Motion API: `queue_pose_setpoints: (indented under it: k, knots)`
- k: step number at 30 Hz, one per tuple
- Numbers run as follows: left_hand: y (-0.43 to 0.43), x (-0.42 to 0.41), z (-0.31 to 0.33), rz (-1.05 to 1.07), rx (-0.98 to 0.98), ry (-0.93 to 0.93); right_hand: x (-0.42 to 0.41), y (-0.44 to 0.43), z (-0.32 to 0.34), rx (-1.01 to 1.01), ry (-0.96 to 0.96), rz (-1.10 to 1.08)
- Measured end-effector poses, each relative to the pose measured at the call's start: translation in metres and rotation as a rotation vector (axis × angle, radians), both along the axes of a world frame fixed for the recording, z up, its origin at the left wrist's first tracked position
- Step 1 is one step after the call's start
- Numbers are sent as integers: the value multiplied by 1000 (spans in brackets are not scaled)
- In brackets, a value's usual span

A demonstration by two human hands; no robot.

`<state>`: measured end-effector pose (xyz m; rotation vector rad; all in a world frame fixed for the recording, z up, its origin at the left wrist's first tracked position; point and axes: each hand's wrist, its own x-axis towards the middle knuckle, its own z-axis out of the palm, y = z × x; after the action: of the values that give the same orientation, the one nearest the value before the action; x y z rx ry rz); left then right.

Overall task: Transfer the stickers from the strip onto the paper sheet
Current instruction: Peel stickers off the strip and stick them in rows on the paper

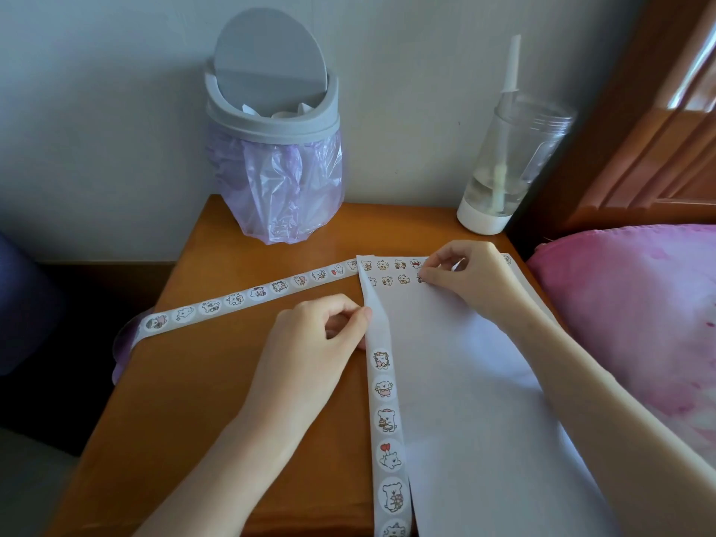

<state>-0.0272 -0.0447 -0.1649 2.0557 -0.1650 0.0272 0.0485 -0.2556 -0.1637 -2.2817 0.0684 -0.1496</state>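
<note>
Both hands pinch: left hand (310, 343) the strip (379, 331), right hand (469, 281) a half-hidden sticker (420, 280) on the paper sheet (465, 381)

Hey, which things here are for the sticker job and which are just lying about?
For the job: sticker strip, paper sheet, stickers already on it, left hand pinching the strip, right hand pinching a sticker.
Lying about: bin, bottle, pillow.

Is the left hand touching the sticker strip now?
Touching. The head view shows the left hand pinching the blank upper part of the sticker strip beside the paper sheet.
</note>
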Motion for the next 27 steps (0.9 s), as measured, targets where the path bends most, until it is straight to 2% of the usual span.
queue_pose_setpoints:
  k: [7, 11, 14, 19, 23, 27]
  knots:
    - [0, 0, 1, 4, 20, -6, 0, -1, -3, 79, -28, -52]
    - [0, 0, 1, 7, 14, -5, 1, 5, -6, -50, -8, -49]
    - [1, 0, 2, -5, -29, 15, -1, 6, -5, -58, -42, -82]
    - [2, 0, 8, 100, -303, 24, -35, 37, 24, 168, -78, 42]
    - [4, 0, 9, 154, -332, -40, -75, 65, 41, 260, -2, 217]
    - [5, 0, 10, 188, -330, -101, -87, 66, 44, 335, 57, 214]
